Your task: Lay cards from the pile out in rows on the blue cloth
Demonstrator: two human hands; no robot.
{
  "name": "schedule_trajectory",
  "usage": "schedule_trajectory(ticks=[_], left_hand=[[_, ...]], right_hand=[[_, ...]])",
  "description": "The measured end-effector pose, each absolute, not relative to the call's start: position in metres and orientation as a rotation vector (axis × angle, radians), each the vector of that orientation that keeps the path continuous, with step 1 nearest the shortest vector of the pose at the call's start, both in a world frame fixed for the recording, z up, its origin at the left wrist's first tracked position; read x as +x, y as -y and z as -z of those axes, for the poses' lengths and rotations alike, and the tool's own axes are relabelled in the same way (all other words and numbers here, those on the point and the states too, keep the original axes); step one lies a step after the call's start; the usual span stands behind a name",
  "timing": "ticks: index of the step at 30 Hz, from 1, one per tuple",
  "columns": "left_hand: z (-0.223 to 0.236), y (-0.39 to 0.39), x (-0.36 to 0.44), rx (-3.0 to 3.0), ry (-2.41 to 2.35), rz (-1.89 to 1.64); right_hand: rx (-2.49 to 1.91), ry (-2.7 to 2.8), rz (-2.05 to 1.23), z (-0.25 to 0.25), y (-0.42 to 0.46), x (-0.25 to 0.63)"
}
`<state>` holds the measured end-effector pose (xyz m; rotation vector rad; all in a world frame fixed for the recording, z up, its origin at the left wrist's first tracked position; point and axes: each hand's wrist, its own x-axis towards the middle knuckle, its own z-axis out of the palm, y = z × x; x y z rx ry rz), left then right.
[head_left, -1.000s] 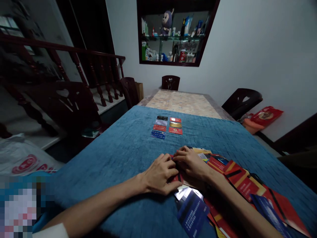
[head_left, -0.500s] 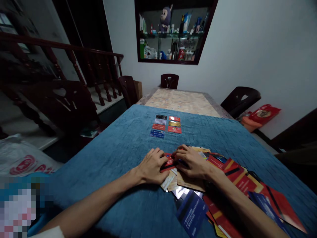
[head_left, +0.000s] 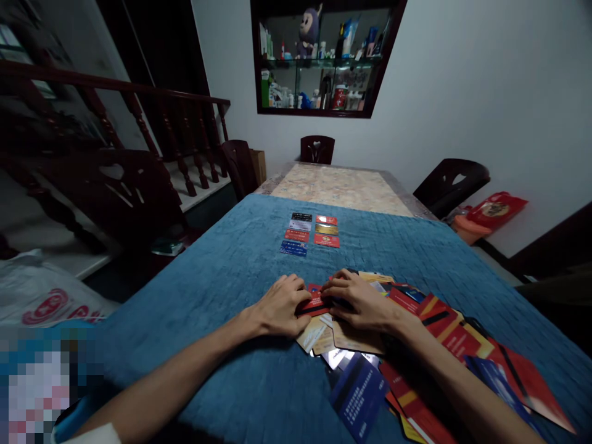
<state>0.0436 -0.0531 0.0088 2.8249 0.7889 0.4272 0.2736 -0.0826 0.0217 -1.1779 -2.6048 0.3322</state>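
Observation:
A red card [head_left: 315, 302] with a dark stripe lies between my two hands at the left end of a loose card pile. My left hand [head_left: 281, 306] is closed on its left end, fingers curled over the top and thumb below. My right hand [head_left: 358, 300] bends over the pile, its fingertips on the red card's right end. Beneath that palm a tan card [head_left: 356, 338] pokes out. Nearer me a dark blue card [head_left: 358, 394] with white print lies tilted. Several red and yellow cards [head_left: 444, 333] spread out to the right, partly hidden by my right forearm.
Farther up the blue cloth [head_left: 222, 265], several cards lie in two columns, a left one with a blue card [head_left: 293, 248] nearest and a right one with a red card [head_left: 326, 240] nearest. Dark chairs [head_left: 451, 185] surround the table. A white bag [head_left: 41, 296] stands at left.
My left hand has shifted slightly left with the red card, showing more of that card's face. My right hand stays nearly in place, and the card columns are unchanged.

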Motion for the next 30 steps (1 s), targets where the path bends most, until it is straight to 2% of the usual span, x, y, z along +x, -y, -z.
schedule_trajectory(ticks=[20, 30], left_hand=[[-0.006, 0.027, 0.035, 2.477, -0.841, -0.789], [-0.001, 0.021, 0.035, 2.477, -0.894, -0.784]], right_hand=[[-1.215, 2.300, -0.268, -0.001, 0.073, 0.277], [-1.315, 2.228, -0.172, 0.007, 0.070, 0.278]])
